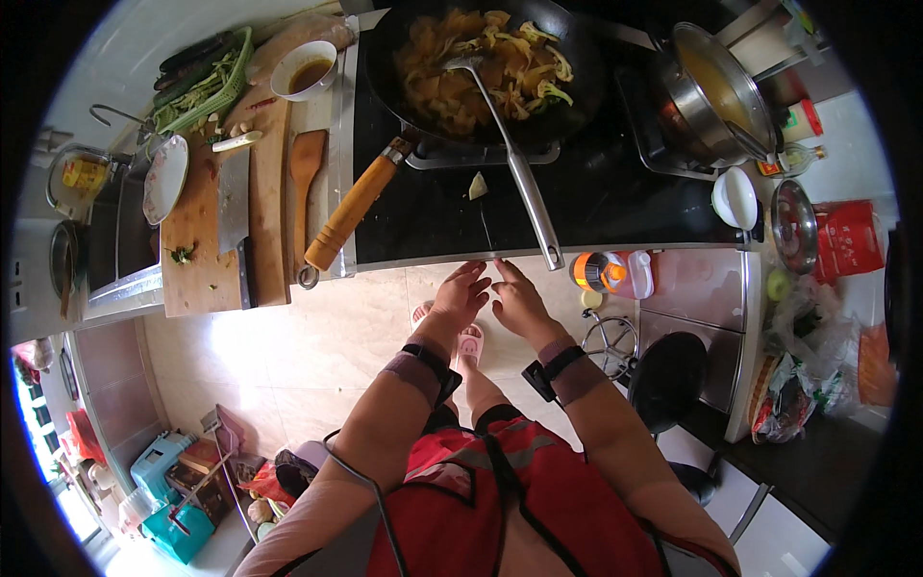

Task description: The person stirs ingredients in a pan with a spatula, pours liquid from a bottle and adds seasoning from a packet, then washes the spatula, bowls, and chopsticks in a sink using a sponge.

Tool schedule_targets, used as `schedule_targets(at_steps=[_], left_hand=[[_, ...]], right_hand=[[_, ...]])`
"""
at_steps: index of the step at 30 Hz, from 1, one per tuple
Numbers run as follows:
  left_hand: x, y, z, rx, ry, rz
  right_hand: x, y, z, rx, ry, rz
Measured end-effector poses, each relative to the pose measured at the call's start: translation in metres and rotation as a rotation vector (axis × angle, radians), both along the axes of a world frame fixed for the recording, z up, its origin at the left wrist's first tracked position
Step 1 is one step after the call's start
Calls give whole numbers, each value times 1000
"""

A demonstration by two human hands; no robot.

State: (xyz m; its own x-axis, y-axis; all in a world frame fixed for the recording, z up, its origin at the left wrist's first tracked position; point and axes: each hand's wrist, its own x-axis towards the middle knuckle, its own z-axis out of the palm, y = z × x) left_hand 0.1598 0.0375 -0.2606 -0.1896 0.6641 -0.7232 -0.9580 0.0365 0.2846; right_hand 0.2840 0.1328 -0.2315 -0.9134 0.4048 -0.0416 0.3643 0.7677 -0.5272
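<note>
My left hand and my right hand are held at the front edge of the black cooktop, both empty, with fingers loosely apart. Beyond them sits a black wok with a wooden handle pointing toward me. Sliced, browned food with cauliflower pieces fills it. A metal spatula rests in the wok, its handle end overhanging the cooktop edge just above my right hand. A small pale scrap of food lies on the cooktop between the wok and my hands.
At left, a cutting board holds a cleaver; a wooden spatula lies beside it. A bowl of brown sauce stands behind. At right are a steel pot, a white bowl and, on the floor, bottles.
</note>
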Motion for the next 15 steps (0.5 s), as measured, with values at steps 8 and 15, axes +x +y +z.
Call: schedule_targets(at_steps=[8,15], left_hand=[[8,3,2,-30,143,-32],[14,3,1,-28,560,-262]], right_hand=[[-6,0,0,-230,-122,-107],[-12,7,-13,-422,-206,-105]])
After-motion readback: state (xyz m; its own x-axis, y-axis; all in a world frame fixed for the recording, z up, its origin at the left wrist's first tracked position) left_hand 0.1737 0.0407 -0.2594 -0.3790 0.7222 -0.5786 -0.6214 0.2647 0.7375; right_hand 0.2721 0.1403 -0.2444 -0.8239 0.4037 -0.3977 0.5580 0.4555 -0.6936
